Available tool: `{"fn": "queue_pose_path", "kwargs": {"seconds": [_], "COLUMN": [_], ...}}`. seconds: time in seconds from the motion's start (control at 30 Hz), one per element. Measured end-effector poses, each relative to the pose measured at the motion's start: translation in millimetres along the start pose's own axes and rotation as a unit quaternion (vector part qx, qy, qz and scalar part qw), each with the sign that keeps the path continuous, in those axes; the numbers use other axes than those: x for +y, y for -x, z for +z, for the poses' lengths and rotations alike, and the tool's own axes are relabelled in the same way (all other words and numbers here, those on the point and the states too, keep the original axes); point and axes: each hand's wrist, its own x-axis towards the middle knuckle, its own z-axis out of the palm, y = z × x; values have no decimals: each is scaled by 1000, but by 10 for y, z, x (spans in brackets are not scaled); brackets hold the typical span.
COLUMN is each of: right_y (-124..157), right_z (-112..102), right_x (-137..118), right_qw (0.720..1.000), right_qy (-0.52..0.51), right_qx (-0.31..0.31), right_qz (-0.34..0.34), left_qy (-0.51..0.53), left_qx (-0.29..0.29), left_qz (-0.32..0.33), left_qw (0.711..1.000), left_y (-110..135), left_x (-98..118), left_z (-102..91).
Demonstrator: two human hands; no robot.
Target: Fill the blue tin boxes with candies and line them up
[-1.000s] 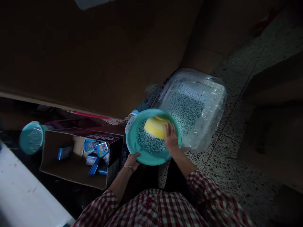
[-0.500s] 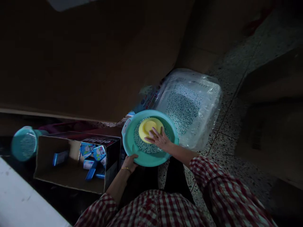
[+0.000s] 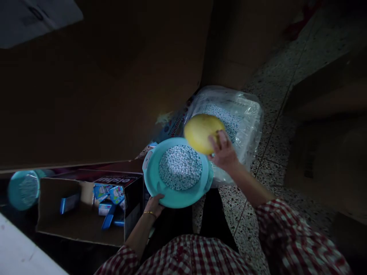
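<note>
Above the right rim of a teal basin, a yellow bowl is tilted in the right hand, fingers curled round its lower edge, its oval outline running up and to the right, clear of the pale pellets heaped in the basin. The left hand clamps the basin's lower rim, well apart from the bowl. Beyond lies a plastic-wrapped tray, with a cardboard box of blue packets to the left
</note>
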Motion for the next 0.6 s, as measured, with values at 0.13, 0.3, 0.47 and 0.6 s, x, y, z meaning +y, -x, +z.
{"fn": "queue_pose_path", "kwargs": {"seconds": [0.13,0.3,0.47,0.6], "right_y": [-199,-265,-69,197], "right_z": [472,1199,1453,1450], "right_x": [924,1388,1389,1352], "right_qw": [972,938,906,810], "right_qy": [87,109,53,-252], "right_qx": [-153,-238,-258,-211], "right_qz": [158,228,331,486], "left_qy": [2,1,-5,-10], "left_qx": [8,42,61,54], "left_qz": [1,-12,-24,-32], "left_qw": [1000,999,998,998], "left_y": [-6,-38,-104,-206], "left_x": [-10,-25,-33,-68], "left_z": [1,-3,-17,-57]}}
